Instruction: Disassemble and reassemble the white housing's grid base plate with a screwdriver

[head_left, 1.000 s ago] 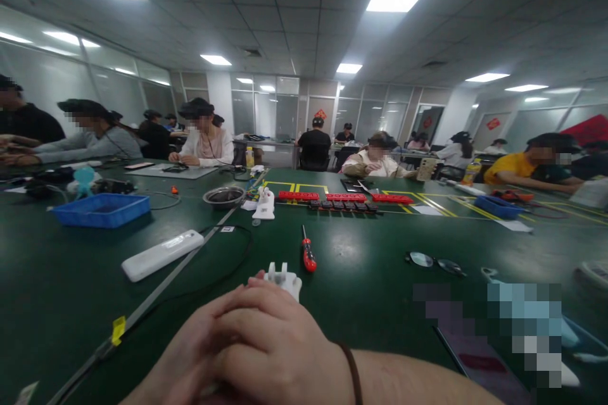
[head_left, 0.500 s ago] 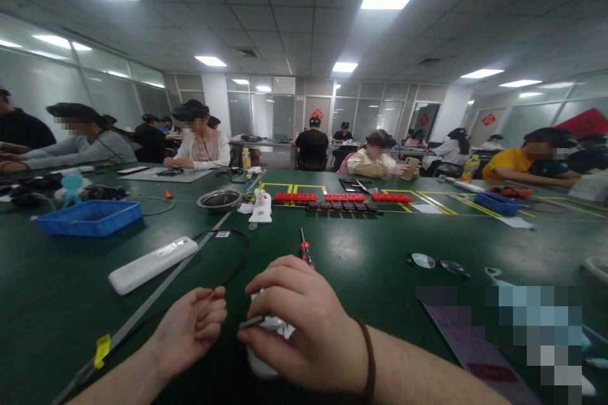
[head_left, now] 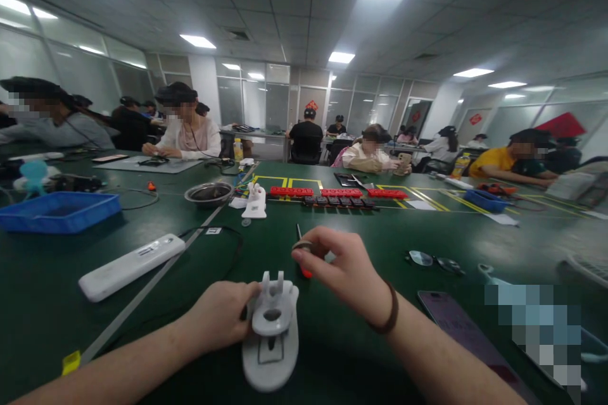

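A white plastic piece point(head_left: 272, 354) with two upright prongs and a round hole lies on the green table in front of me. My left hand point(head_left: 223, 315) grips its left edge near the prongs. Above and right of the piece, my right hand point(head_left: 339, 269) pinches a small flat round disc point(head_left: 304, 245) between thumb and fingers, clear of the white piece. Partly behind that hand lies a red and black screwdriver point(head_left: 305, 273).
A long white device point(head_left: 133, 266) and a blue tray point(head_left: 61, 212) lie left. Ahead are a metal bowl point(head_left: 208, 194), another white piece point(head_left: 256, 202) and red strips point(head_left: 341, 193). Glasses point(head_left: 434, 261) and a phone point(head_left: 468, 335) lie right. People sit around.
My right hand has lifted up and to the right with the disc, uncovering the white piece. My left hand has moved right and taken hold of that piece. The view has shifted slightly.
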The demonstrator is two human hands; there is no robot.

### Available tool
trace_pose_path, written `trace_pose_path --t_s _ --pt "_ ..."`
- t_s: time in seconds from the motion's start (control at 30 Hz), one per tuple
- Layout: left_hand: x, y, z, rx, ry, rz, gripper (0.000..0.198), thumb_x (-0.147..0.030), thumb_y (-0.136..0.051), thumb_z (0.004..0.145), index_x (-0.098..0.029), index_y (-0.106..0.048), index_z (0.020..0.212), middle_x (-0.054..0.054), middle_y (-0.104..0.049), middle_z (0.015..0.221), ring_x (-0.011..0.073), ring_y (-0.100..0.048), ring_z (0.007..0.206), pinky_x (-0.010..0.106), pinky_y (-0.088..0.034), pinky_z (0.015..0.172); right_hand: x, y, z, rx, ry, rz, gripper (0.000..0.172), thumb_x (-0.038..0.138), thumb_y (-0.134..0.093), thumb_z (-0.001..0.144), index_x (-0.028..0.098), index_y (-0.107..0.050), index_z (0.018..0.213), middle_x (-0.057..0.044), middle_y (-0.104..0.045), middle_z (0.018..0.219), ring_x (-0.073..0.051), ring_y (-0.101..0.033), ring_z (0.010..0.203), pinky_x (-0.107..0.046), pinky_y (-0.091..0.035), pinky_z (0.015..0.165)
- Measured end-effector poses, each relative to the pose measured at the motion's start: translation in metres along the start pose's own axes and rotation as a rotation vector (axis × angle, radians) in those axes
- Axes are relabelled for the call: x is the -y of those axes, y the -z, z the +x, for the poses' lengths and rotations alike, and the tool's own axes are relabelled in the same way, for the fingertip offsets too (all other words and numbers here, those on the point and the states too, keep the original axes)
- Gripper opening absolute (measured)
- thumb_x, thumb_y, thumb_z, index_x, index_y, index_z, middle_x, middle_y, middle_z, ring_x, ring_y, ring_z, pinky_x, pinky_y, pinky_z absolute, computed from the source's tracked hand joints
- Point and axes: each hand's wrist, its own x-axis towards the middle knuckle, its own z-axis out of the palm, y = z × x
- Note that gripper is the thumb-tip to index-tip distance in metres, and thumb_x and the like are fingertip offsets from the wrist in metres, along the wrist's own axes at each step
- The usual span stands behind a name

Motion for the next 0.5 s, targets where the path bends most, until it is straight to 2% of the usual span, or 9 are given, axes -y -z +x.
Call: trace_pose_path --t_s 0.13,0.23,0.33,0.4,0.5 --pt "-0.001 0.016 0.021 -0.041 0.022 0.011 0.023 -0.034 -0.044 0.073 -0.018 -0.060 0.077 0.004 -0.062 0.074 0.0179 -0.056 0.069 0.026 -0.037 0.061 -0.027 -0.012 0.006 -0.029 -0.185 0.208 0.019 0.032 -0.057 0.075 0.014 -0.054 0.069 0.004 -0.043 0.054 -0.008 -0.037 0.048 -0.018 -0.029 0.044" --pt "0.000 0.018 0.032 -0.040 0.089 -0.110 0.033 -0.033 -0.035 0.078 -0.015 -0.057 0.062 0.004 -0.058 0.063 0.0160 -0.053 0.059 0.025 -0.034 0.054 -0.043 -0.025 0.009 0.009 -0.231 0.227 0.016 0.029 -0.053 0.078 0.014 -0.054 0.073 0.003 -0.047 0.059 -0.008 -0.042 0.053 -0.019 -0.034 0.048" --pt "0.002 0.015 0.035 -0.005 0.175 -0.281 0.039 -0.037 -0.034 0.079 -0.014 -0.056 0.058 0.003 -0.054 0.056 0.0138 -0.049 0.051 0.024 -0.030 0.048 -0.049 -0.029 0.010 0.160 -0.251 0.166 0.017 0.023 -0.043 0.084 0.013 -0.055 0.077 0.001 -0.053 0.063 -0.009 -0.047 0.057 -0.019 -0.036 0.052" --pt "0.003 0.012 0.034 -0.019 0.180 -0.345 0.037 -0.038 -0.036 0.078 -0.014 -0.057 0.059 0.002 -0.054 0.056 0.0134 -0.048 0.051 0.024 -0.030 0.048 -0.048 -0.029 0.010 0.283 -0.272 0.125 0.020 0.021 -0.040 0.086 0.013 -0.055 0.076 0.001 -0.054 0.061 -0.009 -0.048 0.056 -0.018 -0.036 0.052" --pt "0.009 0.010 0.033 -0.035 0.152 -0.438 0.034 -0.037 -0.038 0.078 -0.014 -0.059 0.064 0.001 -0.055 0.060 0.0128 -0.049 0.054 0.023 -0.031 0.051 -0.046 -0.030 0.010 0.346 -0.240 -0.003 0.016 0.018 -0.045 0.084 0.014 -0.058 0.076 0.002 -0.055 0.060 -0.008 -0.047 0.053 -0.018 -0.035 0.050"
